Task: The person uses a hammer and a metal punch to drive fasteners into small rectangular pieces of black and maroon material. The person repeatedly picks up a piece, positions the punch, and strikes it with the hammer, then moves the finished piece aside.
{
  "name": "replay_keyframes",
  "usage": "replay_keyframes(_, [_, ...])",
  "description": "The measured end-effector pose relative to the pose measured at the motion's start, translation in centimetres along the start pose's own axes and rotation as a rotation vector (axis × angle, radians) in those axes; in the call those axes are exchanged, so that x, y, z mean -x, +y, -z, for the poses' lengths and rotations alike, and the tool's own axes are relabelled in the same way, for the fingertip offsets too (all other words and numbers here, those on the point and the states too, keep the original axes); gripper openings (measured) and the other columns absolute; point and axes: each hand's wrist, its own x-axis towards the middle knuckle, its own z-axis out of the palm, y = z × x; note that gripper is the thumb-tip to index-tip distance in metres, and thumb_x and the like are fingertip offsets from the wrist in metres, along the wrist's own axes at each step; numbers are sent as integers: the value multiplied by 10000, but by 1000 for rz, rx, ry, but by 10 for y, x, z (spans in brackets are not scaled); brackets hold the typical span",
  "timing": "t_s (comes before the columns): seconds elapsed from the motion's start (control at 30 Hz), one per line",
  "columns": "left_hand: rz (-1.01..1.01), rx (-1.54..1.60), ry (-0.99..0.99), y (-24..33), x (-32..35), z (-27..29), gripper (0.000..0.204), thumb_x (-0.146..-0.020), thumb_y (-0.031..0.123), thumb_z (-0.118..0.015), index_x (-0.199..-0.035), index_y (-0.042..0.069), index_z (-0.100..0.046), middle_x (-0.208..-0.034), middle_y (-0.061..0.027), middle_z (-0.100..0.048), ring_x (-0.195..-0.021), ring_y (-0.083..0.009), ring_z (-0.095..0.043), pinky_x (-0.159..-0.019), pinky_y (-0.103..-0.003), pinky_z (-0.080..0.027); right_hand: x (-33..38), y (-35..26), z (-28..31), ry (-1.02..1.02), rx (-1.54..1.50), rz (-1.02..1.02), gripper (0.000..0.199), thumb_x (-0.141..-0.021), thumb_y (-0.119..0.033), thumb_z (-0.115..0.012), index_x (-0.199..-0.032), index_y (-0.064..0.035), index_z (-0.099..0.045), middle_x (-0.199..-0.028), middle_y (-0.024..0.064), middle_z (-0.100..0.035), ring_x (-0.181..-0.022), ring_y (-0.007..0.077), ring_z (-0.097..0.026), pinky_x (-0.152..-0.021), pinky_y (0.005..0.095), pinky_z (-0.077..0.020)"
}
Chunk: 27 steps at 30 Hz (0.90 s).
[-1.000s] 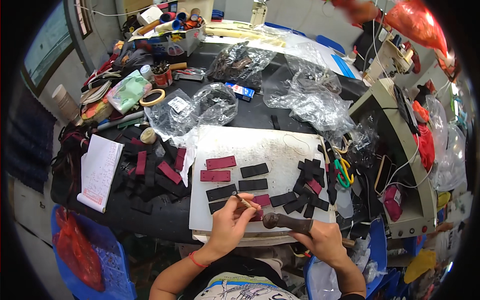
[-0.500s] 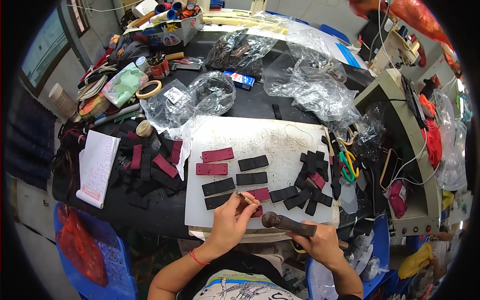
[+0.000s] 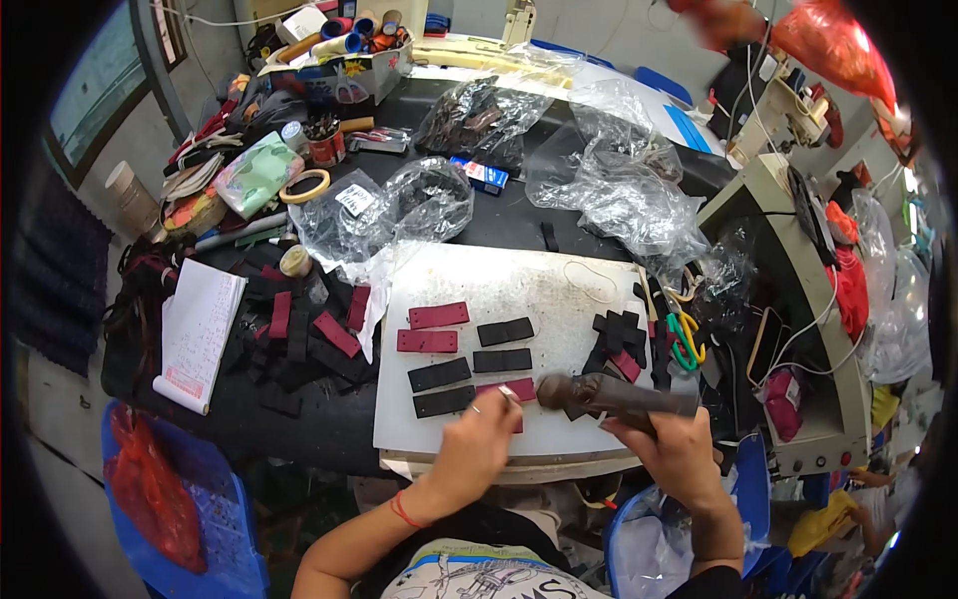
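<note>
My left hand (image 3: 479, 444) pinches a thin metal punch (image 3: 509, 395) upright on a dark red strip (image 3: 511, 390) at the near edge of a white cutting board (image 3: 519, 280). My right hand (image 3: 674, 454) grips a dark brown mallet (image 3: 609, 394), its head raised just right of the punch. On the board lie two red strips (image 3: 432, 327) and several black strips (image 3: 469, 374) in rows. A pile of black and red pieces (image 3: 619, 344) sits at the board's right side.
More red and black strips (image 3: 309, 334) and a notepad (image 3: 200, 334) lie left of the board. Clear plastic bags (image 3: 599, 190), tape rolls (image 3: 304, 185), green-handled scissors (image 3: 684, 339), a cluttered box (image 3: 339, 60) and a machine (image 3: 798, 260) on the right surround the work area.
The mallet has lifted off the board and its head now hovers beside the punch. The left hand stays on the punch; the view has shifted slightly.
</note>
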Motion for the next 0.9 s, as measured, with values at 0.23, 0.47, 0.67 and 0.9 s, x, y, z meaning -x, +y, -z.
replay_keyframes(0.23, [205, 352, -136, -10, -10, 15, 131, -928, 29, -579, -1029, -42, -539, -906, -121, -685, -868, -141, -674, -758, -269, -555, 22, 8, -12, 95, -14, -61, 224, -742, -169, -789, -911, -56, -694, -725, 90, -664, -573, 247, -631, -529, 338, -475])
replay_keyframes(0.47, [-32, 42, -90, -8, -2, 8, 149, -869, 15, -647, -981, -22, -556, -878, -140, -673, -785, -231, -692, -676, -301, -548, 28, 8, -2, 167, 123, -33, 303, -717, -187, -817, -974, -67, -710, -733, 53, -681, -561, 200, -636, -526, 297, -474])
replay_keyframes(0.67, [-153, -219, -109, 5, 6, 3, 175, -856, 66, -668, -982, 5, -563, -820, -140, -644, -681, -302, -645, -588, -350, -525, 47, 5, 14, 415, -419, -100, 286, -754, -76, -766, -1014, -26, -658, -705, 59, -614, -607, 187, -613, -571, 301, -486])
replay_keyframes(0.9, [197, 150, -73, -14, -10, 5, 183, -901, 33, -603, -1054, 0, -509, -938, -134, -632, -795, -162, -678, -636, -297, -560, 6, -3, 5, 80, 116, 80, 262, -757, -227, -784, -933, -78, -658, -675, 79, -614, -503, 278, -578, -452, 354, -437])
